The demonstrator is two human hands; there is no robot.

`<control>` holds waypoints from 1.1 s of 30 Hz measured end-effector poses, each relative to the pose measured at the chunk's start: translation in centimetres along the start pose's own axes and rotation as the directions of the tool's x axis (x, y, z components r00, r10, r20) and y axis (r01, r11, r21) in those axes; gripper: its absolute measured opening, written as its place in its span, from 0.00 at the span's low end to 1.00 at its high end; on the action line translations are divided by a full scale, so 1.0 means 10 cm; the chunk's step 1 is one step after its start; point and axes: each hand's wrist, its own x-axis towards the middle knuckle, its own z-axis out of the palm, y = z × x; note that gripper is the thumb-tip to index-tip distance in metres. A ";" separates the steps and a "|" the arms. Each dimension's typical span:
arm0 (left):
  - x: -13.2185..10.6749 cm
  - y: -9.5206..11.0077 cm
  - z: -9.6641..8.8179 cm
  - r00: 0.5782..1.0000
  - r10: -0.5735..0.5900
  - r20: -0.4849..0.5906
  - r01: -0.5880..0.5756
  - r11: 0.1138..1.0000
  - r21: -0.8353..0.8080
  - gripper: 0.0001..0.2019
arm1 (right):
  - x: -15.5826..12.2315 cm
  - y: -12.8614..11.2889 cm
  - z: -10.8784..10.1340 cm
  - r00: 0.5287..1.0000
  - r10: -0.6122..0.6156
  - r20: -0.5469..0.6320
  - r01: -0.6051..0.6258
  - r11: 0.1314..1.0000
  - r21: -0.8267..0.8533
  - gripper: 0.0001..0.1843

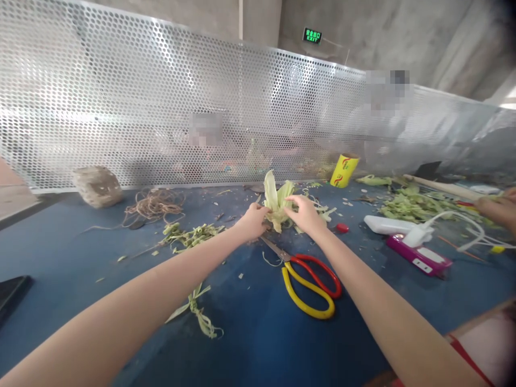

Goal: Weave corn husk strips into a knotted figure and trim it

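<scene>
A bunch of pale green corn husks (276,200) stands upright at the far middle of the blue table, its leaves fanning out at the top. My left hand (255,219) is closed on the lower left side of this bunch. From the right, the thumb and fingers of my right hand (305,214) grip its edge. Scissors (287,258) with one red and one yellow handle lie just in front of my hands, blades pointing toward the bunch. Nearer to me, a small knotted husk piece (197,309) rests beside my left forearm.
Twisted husk strips (193,236) and tangled twine (155,207) lie left. A yellow roll (345,170), a red cap (342,228), a purple power strip (419,256) and a husk pile (419,204) are right. Another person's hand (497,207) reaches in. A perforated metal screen (169,97) stands behind.
</scene>
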 end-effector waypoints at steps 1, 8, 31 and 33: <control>0.02 -0.01 0.01 1.000 -0.026 -0.002 0.026 0.999 -0.020 0.18 | 0.00 0.01 0.01 0.998 0.043 -0.039 -0.043 0.999 -0.013 0.15; 0.07 -0.04 0.06 0.997 -0.080 -0.011 0.078 0.990 -0.121 0.14 | -0.01 0.09 0.07 0.971 0.240 0.014 -0.240 0.971 0.019 0.20; -0.13 0.05 -0.32 0.950 -0.022 -0.313 -0.009 0.995 -0.099 0.12 | -0.14 -0.23 -0.20 0.989 0.068 0.130 -0.071 0.997 0.018 0.19; -0.12 0.03 -0.30 0.954 -0.073 -0.290 0.034 0.990 -0.139 0.15 | -0.14 -0.23 -0.19 0.990 0.061 0.128 -0.063 0.998 0.013 0.19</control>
